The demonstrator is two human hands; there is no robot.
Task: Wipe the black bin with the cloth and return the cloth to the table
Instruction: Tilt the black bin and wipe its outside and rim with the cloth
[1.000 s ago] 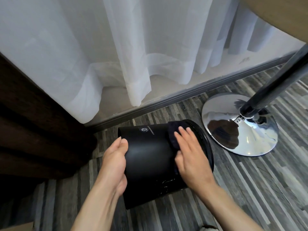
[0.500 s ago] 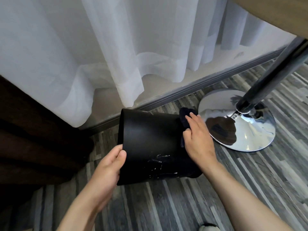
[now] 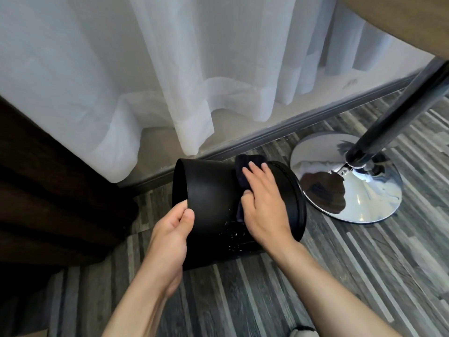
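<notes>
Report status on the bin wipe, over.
Left hand grips the bin by its edge; bin tipped on its side. Right hand presses the cloth flat against it. Chrome table base close beside.

Sheer white curtain (image 3: 170, 69) above grey skirting (image 3: 267, 132); grey striped wood-look floor (image 3: 243, 300). Dark brown furniture (image 3: 48, 203) at L; chrome pedestal base (image 3: 364, 190) & wooden worktop (image 3: 401, 20) at R.

No text, label, brand or number can be read here. The black bin (image 3: 211, 193) bears only pale specks on its side, just below the fingers (image 3: 255, 172) of the right hand (image 3: 266, 207) — too small and shapeless to read as letters.
</notes>
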